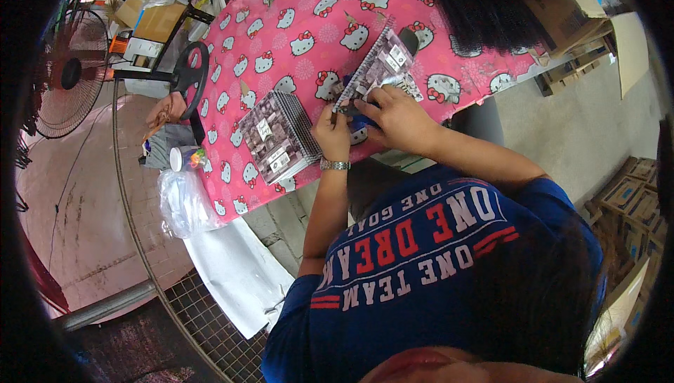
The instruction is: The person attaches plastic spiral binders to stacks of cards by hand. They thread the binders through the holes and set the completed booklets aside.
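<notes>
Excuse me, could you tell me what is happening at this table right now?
A person in a blue shirt leans over a table covered with a pink cartoon-cat cloth. Both hands meet at a stack of spiral-bound notebooks: the left hand, with a metal wristwatch, and the right hand finger its near edge, where something small and dark blue shows. A second notebook stack lies to the left. A standing fan is on the floor.

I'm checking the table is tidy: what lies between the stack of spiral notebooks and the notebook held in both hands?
In the head view, only bare pink cartoon-cat tablecloth lies between the stack of notebooks and the held notebook.
</notes>
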Action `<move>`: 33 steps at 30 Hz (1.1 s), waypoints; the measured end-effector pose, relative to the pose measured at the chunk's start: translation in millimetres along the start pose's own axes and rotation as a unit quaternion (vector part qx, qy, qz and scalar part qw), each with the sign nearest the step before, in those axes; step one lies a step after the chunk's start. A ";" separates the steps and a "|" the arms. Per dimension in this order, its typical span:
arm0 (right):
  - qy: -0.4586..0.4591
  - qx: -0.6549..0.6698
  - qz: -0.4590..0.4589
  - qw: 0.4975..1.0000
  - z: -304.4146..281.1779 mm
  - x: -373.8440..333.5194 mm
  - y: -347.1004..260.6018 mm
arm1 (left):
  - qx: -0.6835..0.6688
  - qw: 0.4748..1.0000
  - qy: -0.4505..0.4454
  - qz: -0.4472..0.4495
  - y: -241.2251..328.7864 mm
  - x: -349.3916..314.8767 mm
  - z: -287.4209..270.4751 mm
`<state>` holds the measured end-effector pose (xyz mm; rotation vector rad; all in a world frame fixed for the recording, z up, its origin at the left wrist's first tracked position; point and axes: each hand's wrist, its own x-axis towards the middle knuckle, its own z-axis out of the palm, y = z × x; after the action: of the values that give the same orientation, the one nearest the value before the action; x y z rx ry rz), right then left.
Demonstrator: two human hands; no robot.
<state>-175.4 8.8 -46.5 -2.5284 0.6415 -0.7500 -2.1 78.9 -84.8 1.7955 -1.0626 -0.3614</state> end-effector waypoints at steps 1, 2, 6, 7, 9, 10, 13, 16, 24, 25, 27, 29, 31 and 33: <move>-0.009 0.006 0.008 1.000 1.1 -0.7 -0.5 | -0.014 1.000 0.000 -0.010 3.1 -0.8 0.1; -0.076 0.154 0.096 0.980 1.2 1.1 1.6 | 0.016 0.999 0.012 0.027 -3.6 -0.5 0.5; -0.173 0.579 0.284 0.745 8.8 -0.9 7.9 | 0.081 0.983 0.055 0.153 -20.2 0.2 0.4; -0.154 0.648 0.296 0.685 16.2 -6.3 10.7 | 0.084 0.979 0.060 0.178 -14.6 0.7 -0.2; -0.092 0.476 0.204 0.851 19.2 -17.1 24.1 | -0.034 0.995 0.079 0.054 2.7 -0.2 -6.5; -0.062 0.449 0.198 0.869 7.4 -20.1 28.1 | -0.091 0.991 0.092 -0.007 9.3 -0.9 -13.9; 0.015 0.106 0.166 0.980 -12.9 -44.7 73.5 | -0.210 0.946 0.234 -0.085 2.7 4.3 -68.6; 0.016 -0.019 0.207 0.978 -27.5 -75.2 112.8 | -0.301 0.896 0.314 -0.096 -10.9 3.2 -132.1; 0.135 -0.145 0.221 0.955 -67.5 -51.9 212.0 | 0.040 0.911 0.381 -0.153 -90.2 -37.2 -172.3; 0.164 -0.219 0.247 0.930 -82.5 -44.3 234.5 | 0.075 0.913 0.377 -0.140 -92.7 -37.2 -166.4; 0.184 -0.329 0.356 0.855 -98.4 -30.8 261.3 | 0.102 0.913 0.372 -0.130 -120.2 -42.7 -172.3; 0.144 -0.363 0.402 0.828 -104.9 -37.7 285.8 | 0.080 0.915 0.354 -0.178 -96.2 -31.9 -152.8; 0.110 -0.350 0.417 0.832 -103.1 -32.0 298.3 | 0.083 0.914 0.348 -0.191 -111.0 -34.8 -162.5; 0.084 -0.308 0.414 0.853 -99.5 -24.2 303.5 | 0.130 0.916 0.354 -0.139 -133.4 -44.7 -172.8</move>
<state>-345.0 -248.0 -135.1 -2.2822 2.1289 -0.4678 151.1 235.3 -125.9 2.0771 -0.3489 0.2774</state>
